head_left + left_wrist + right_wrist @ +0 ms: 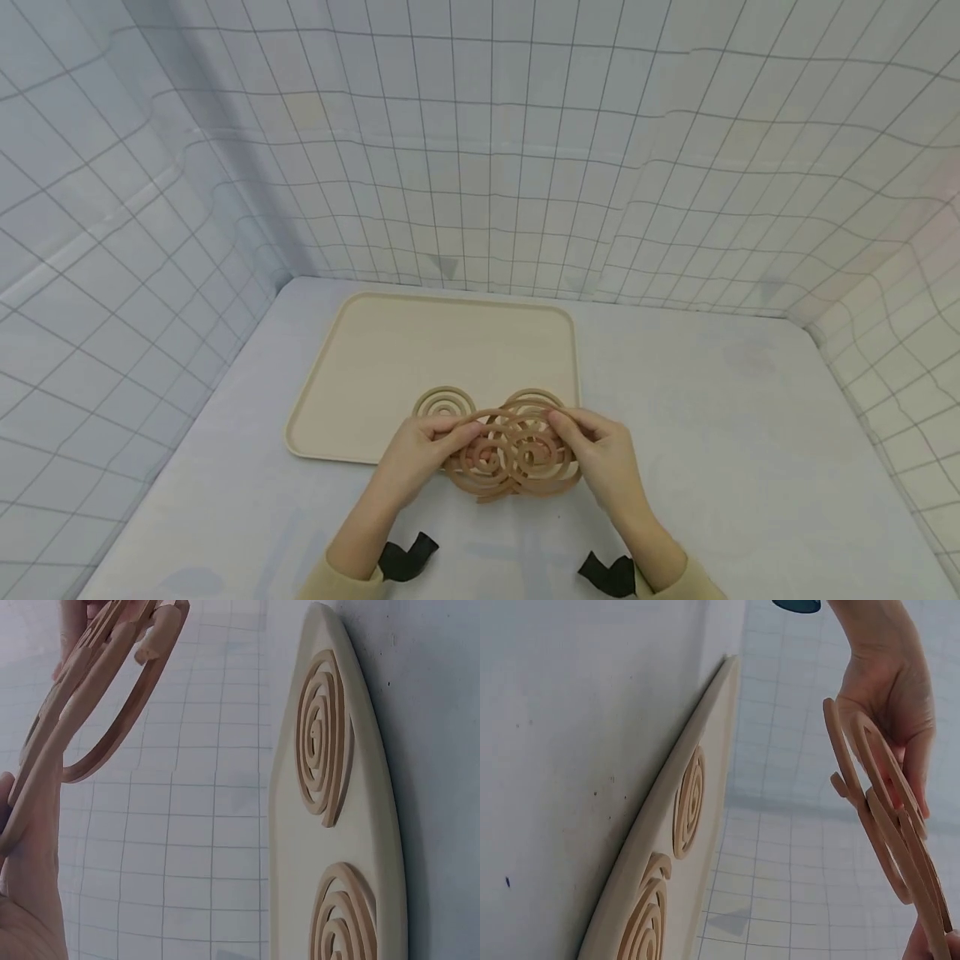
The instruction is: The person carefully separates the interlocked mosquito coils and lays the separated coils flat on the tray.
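Both hands hold up a pair of light-brown, wood-like spirals (pixel 512 457), tangled together in front of the tray's near edge. My left hand (pixel 420 457) pinches the left side between thumb and fingers; my right hand (pixel 606 457) pinches the upper right side the same way. In the left wrist view the held spirals (pixel 71 724) are tilted and seen nearly edge-on, raised above the tray. Two more flat spirals lie on the tray: one at the left (pixel 444 400), and one at the right (pixel 531 393), partly covered by the held pair in the head view.
A cream rectangular tray (pixel 574 350) with a raised rim lies on the pale-blue table cover (pixel 712 433). White cloth walls with a dark grid (pixel 480 150) enclose the back and sides. Black straps (pixel 407 557) hang at both wrists.
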Tool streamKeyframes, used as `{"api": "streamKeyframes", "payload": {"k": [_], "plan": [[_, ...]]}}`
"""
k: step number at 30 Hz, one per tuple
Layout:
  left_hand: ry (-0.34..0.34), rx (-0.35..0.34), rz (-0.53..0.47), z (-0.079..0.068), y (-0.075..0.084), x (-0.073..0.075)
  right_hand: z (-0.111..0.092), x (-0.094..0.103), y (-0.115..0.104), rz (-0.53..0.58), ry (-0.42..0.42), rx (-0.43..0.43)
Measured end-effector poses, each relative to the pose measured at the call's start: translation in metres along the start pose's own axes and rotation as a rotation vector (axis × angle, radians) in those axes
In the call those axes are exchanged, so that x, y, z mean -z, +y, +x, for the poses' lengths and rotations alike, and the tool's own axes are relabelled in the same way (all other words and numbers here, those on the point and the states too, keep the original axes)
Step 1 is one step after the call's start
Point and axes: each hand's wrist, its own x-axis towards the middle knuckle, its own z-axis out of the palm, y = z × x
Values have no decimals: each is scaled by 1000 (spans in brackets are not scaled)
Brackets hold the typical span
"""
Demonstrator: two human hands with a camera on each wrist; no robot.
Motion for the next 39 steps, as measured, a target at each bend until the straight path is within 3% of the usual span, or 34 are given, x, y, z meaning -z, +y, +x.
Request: {"api": "streamKeyframes", "payload": {"k": [8, 12, 15, 18, 21, 25, 29, 34, 39], "plan": [[28, 22, -149, -4, -3, -1, -5, 1, -2, 111, 56, -74], [-71, 14, -163, -4, -5, 3, -4, 3, 0, 120, 32, -74], [-187, 9, -112, -4, -5, 7, -4, 7, 1, 53, -22, -35], [-233, -17, 22, -3, -5, 8, -2, 12, 2, -50, -111, 52], [-196, -56, 171, -2, -4, 5, 0, 17, 1, -112, -210, 106], [-128, -108, 330, -1, -2, 0, 4, 23, -2, -193, -367, 107], [-115, -151, 435, 1, 3, -6, 10, 22, -6, -317, -488, 132], [-133, -174, 454, 5, 8, -8, 15, 15, -9, -373, -483, 158], [-124, -172, 444, 10, 5, -1, 18, 13, -5, -334, -405, 96]]}}
